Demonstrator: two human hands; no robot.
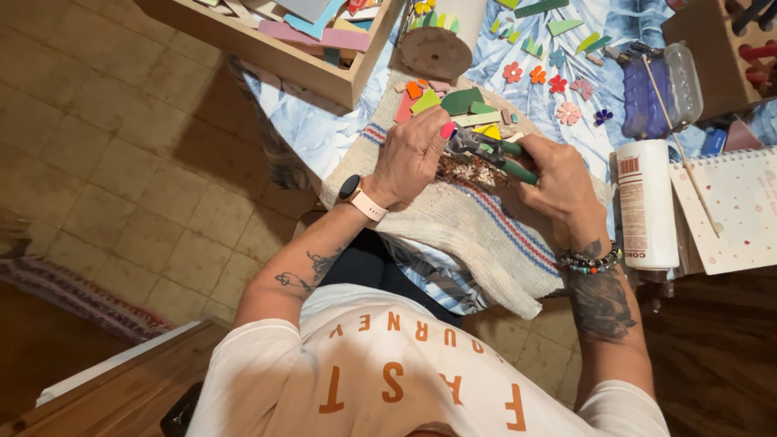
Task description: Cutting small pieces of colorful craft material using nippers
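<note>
My right hand (560, 184) grips a pair of green-handled tile nippers (495, 154), with the jaws pointing left. My left hand (411, 155), with a watch on its wrist, pinches at the nipper jaws; whatever small piece it holds is hidden by the fingers. Both hands hover over a beige striped towel (453, 231) sprinkled with small fragments. Just beyond the hands lie cut coloured tile pieces (457, 102) in green, red, orange and yellow.
A wooden tray (279, 50) of coloured tile strips stands at the far left, and a round wooden disc (437, 50) next to it. Small tile flowers (552, 81) lie on the blue cloth. A white bottle (646, 202), a clear bottle (660, 89) and a spiral notebook (738, 212) sit to the right.
</note>
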